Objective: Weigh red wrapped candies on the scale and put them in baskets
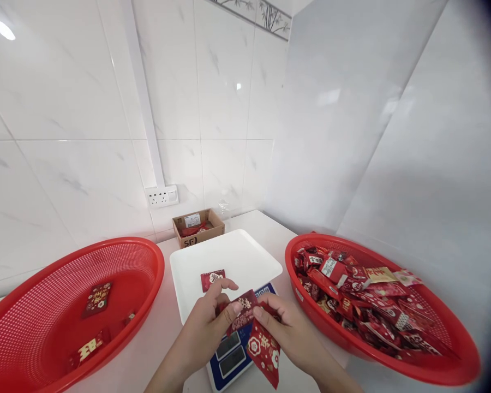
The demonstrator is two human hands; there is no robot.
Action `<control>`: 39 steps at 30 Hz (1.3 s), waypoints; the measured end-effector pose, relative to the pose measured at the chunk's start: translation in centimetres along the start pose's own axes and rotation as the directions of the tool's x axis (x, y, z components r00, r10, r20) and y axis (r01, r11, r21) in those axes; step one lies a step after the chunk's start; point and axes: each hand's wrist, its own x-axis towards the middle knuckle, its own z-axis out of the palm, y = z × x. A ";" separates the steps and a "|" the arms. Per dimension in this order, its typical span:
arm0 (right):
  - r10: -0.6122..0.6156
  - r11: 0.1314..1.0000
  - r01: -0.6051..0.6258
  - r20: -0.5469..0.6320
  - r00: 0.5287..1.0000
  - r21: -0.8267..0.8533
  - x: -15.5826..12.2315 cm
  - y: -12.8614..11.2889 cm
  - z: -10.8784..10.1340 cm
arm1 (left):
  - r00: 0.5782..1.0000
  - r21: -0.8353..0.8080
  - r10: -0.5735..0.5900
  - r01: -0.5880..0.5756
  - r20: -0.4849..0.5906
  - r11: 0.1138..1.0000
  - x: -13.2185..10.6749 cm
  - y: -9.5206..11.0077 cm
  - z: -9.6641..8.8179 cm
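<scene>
Both hands meet over the front of a digital scale (225, 376). Between the thumb and fingers of my left hand (210, 319) is a dark red snack packet (242, 315) with pale lettering. My right hand (280, 322) pinches a brighter red snack packet (265, 349) with white flowers, which hangs down at a tilt. The two packets overlap where the hands come together. Just beyond my left fingertips, another red packet (211, 278) lies on the scale's white tray (237, 251). My fingers partly cover the scale's display and buttons.
A red basket (147, 256) at the left holds several packets (97, 299). At the right, another red basket (460, 363) is heaped with red packets (368, 295). A small cardboard box (207, 236) and a clear plastic bottle (224, 204) stand behind the tray, near the tiled wall.
</scene>
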 end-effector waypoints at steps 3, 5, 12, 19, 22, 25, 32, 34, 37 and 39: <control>-0.049 0.994 0.042 -0.064 0.997 -0.096 1.3 0.2 -0.4 | 0.989 0.258 0.047 -0.010 -0.138 0.966 0.5 -0.4 -0.3; -0.076 0.975 0.053 -0.099 0.992 -0.217 2.6 0.4 -0.8 | 0.979 0.346 0.062 0.008 -0.192 0.938 0.8 -0.8 -0.7; -0.110 0.888 -0.032 -0.281 0.953 -0.458 6.3 1.8 -2.4 | 0.976 0.574 0.161 -0.048 -0.147 0.818 1.6 -2.2 -1.6; -0.122 0.879 -0.046 -0.317 0.941 -0.475 6.8 2.1 -2.9 | 0.995 0.684 0.081 -0.018 -0.061 0.730 1.7 -2.5 -1.4; -0.130 0.883 -0.013 -0.272 0.953 -0.469 7.1 1.6 -2.5 | 0.996 0.697 0.055 0.009 -0.070 0.717 1.6 -2.2 -1.4; -0.134 0.881 0.012 -0.224 0.965 -0.473 7.6 1.2 -2.0 | 0.995 0.699 0.051 0.023 -0.085 0.715 1.5 -1.9 -1.6; -0.080 0.895 0.014 -0.130 0.988 -0.447 8.1 1.2 -1.0 | 0.987 0.675 0.050 0.069 -0.155 0.734 1.3 -1.1 -2.4; -0.053 0.904 0.015 -0.078 0.996 -0.427 8.0 1.2 -0.8 | 0.982 0.667 0.048 0.086 -0.181 0.740 1.4 -1.2 -2.5; -0.067 0.897 0.044 -0.038 0.997 -0.440 7.6 1.1 -0.9 | 0.984 0.664 0.062 0.066 -0.167 0.745 1.5 -1.4 -2.4; -0.108 0.873 0.073 -0.045 0.993 -0.483 7.4 0.9 -1.0 | 0.990 0.667 0.070 0.030 -0.123 0.744 1.5 -1.7 -2.2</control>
